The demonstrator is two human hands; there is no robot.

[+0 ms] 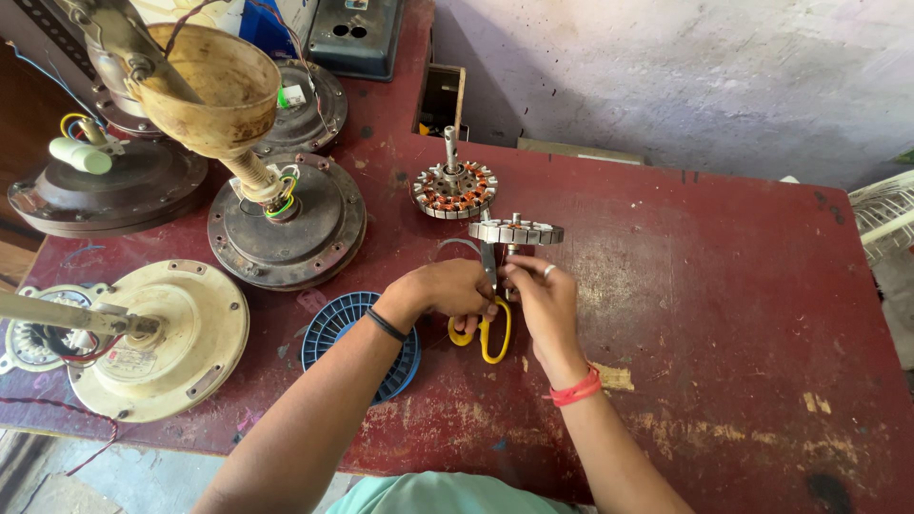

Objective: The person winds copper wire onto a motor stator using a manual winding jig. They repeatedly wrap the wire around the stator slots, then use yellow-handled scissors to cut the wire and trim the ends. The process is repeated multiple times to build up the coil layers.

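Left hand (447,290) closed round yellow-handled scissors (487,319), blades pointing up and away. Right hand (538,295) just beside it, fingers pinched at the scissor blades; what exactly they pinch, cannot tell. Bare metal stator ring (515,231), slotted rim, no windings, just above both hands. Copper-wound stator (455,188) with upright shaft further beyond. Blue ribbed disc (347,328) under left forearm. Dark fan motor (286,224) and cream fan motor (157,338) off to the left. Worn red counter (724,314), chipped paint; whitewashed wall (666,67) behind.
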